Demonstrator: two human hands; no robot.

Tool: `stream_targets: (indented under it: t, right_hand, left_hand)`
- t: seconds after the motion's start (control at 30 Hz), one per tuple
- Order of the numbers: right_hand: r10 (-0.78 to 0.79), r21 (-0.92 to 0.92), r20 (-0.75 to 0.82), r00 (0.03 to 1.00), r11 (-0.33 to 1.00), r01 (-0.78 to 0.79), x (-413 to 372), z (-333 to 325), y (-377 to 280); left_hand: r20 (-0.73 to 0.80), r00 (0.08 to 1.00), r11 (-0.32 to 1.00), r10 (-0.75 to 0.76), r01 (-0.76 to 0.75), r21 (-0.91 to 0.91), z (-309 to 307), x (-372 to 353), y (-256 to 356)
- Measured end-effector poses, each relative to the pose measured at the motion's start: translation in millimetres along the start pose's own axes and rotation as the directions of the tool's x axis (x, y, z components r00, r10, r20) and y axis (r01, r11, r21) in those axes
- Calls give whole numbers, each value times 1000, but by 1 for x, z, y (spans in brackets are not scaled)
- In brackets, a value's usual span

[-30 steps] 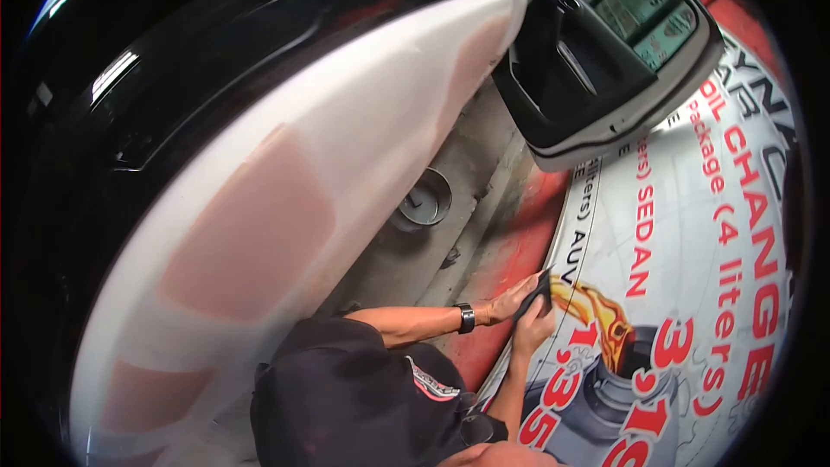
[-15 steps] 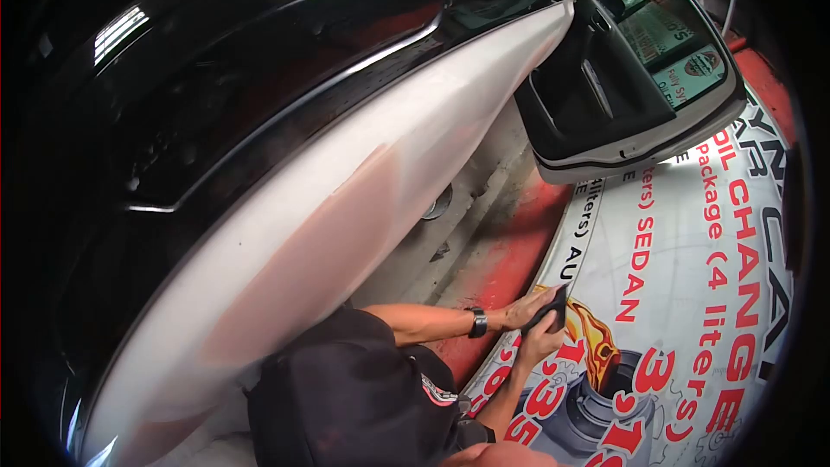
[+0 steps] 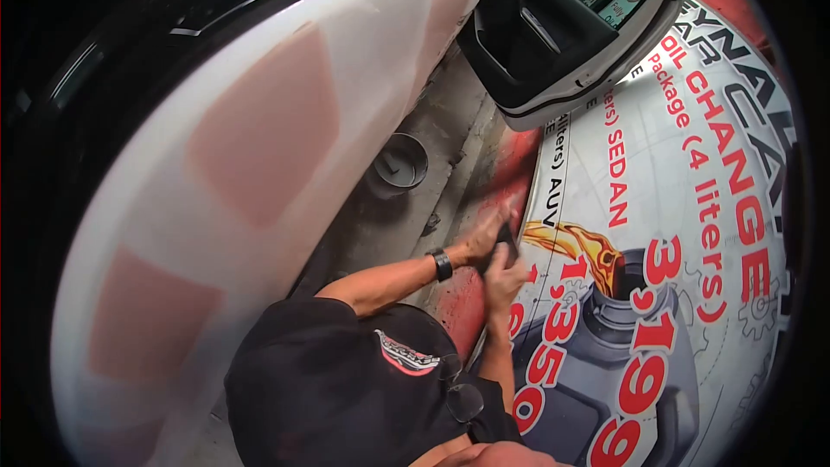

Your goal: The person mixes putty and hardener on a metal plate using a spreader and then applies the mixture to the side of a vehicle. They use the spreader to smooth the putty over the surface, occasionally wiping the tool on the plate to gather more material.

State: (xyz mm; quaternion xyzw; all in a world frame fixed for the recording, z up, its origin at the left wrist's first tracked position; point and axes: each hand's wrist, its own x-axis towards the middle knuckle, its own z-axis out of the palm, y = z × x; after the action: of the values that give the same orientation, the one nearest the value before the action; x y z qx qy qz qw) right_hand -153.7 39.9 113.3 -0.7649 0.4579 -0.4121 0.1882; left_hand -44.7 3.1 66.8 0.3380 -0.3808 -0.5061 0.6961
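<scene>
Both hands meet at a small black object [image 3: 507,240], in front of my chest and to the right. My left hand [image 3: 481,242], with a black watch on its wrist, is closed against one side of it, its fingertips blurred. From below, my right hand [image 3: 504,278] grips the object with the thumb up along it. Motion blur hides the object's exact shape. Beyond the hands lies the edge of a printed oil-change banner [image 3: 588,164]. To the left is a white car panel [image 3: 169,151] with dull pinkish patches [image 3: 268,125].
A round metal container [image 3: 402,162] stands on the grey floor between the panel and the banner. An open car door [image 3: 553,35] is at the top. A red painted strip [image 3: 462,298] runs beside the banner. Glasses [image 3: 464,401] hang from my black shirt.
The view has shifted, bringing more of the panel's patches and the round container into sight. My hands, still together at the black object, appear further left and higher.
</scene>
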Motion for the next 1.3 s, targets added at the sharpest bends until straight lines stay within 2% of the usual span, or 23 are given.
stream_targets:
  t: [0.07, 0.17, 0.2, 0.27, 0.33, 0.37, 0.4, 0.47, 0.6, 0.63, 0.73, 0.77, 0.87, 0.93, 1.0, 1.03, 1.07, 1.13, 1.17, 1.2, 1.23, 1.27, 1.3]
  right_hand:
    - [-30, 102, 122, 992, 995, 18, -37, -9, -37]
    - [-137, 137, -30, 990, 981, 140, -42, -10, -3]
    - [-61, 131, -26, 998, 989, 64, -41, -15, 5]
    - [310, 51, 244, 919, 942, -331, -45, -36, 6]
    - [81, 116, 119, 990, 989, -95, -82, -33, -3]
    - [16, 206, 128, 992, 978, -43, -103, -33, -12]
    - [-50, 206, 174, 983, 979, 13, -121, -40, -27]
    - [-120, 269, 167, 979, 960, 72, -149, -39, -34]
    - [-95, 230, 29, 995, 969, 86, -150, -44, -20]
    - [-73, 224, -41, 996, 971, 81, -143, -47, -23]
    - [230, 140, 32, 973, 963, -232, -132, -67, -18]
    - [241, 93, 39, 970, 965, -243, -134, -70, -19]
    - [-35, 142, -32, 999, 989, 39, -157, -67, -58]
    - [-10, 89, 8, 1000, 996, 9, -171, -67, -68]
    - [37, 78, -11, 999, 996, -36, -167, -70, -55]
    - [116, 0, -64, 991, 993, -116, -160, -77, -54]
    - [145, 49, -150, 978, 989, -139, -153, -80, -41]
    - [184, -57, -208, 961, 978, -199, -134, -101, -40]
    - [232, -13, -218, 948, 971, -240, -130, -114, -39]
    - [174, -240, -331, 927, 935, -262, -119, -121, -14]
    - [295, -260, -383, 875, 875, -408, -115, -135, 10]
    - [406, -271, -437, 802, 791, -548, -110, -144, 0]
    - [410, -153, -409, 816, 850, -504, -113, -145, -4]
  left_hand:
    - [-25, 999, 999, -43, 43, 19, -2, -22, 10]
    - [-26, 990, 990, -139, 139, -5, 7, -73, -3]
    - [-16, 984, 984, -177, 177, -27, 13, -92, -11]
    - [-52, 988, 988, -147, 144, -52, 27, -128, -12]
    - [-73, 984, 981, -164, 156, -113, 20, -146, -18]
    - [-93, 975, 978, -201, 194, -78, 11, -154, -14]
    - [-132, 938, 933, -319, 287, -216, 3, -154, -22]
    - [-294, 944, 987, -148, 124, -99, 15, -157, 8]
    - [-83, 935, 932, -344, 330, -147, 16, -176, -15]
    - [-30, 960, 957, -279, 276, -86, 24, -183, -15]
    - [42, 989, 989, -144, 143, 25, 48, -200, -7]
    - [50, 988, 989, -148, 148, 9, 47, -201, -6]
    - [51, 965, 963, -257, 260, -71, 31, -188, -1]
    - [2, 971, 969, -239, 239, 63, 27, -188, -2]
    - [-61, 996, 918, -58, 77, 389, 37, -187, -5]
    - [-8, 999, 980, 46, -43, 193, 51, -193, 4]
    - [155, 985, 987, -82, 59, 149, 50, -204, 15]
    - [197, 937, 899, -288, 194, 392, 57, -215, 33]
    - [175, 984, 903, -12, -65, 425, 63, -223, 8]
    - [162, 951, 830, 264, -309, 465, 71, -231, 6]
    - [283, 896, 764, 343, -441, 471, 71, -242, 3]
    - [318, 896, 829, 308, -417, 372, 73, -249, 20]
    - [370, 891, 813, 262, -410, 413, 73, -254, 21]
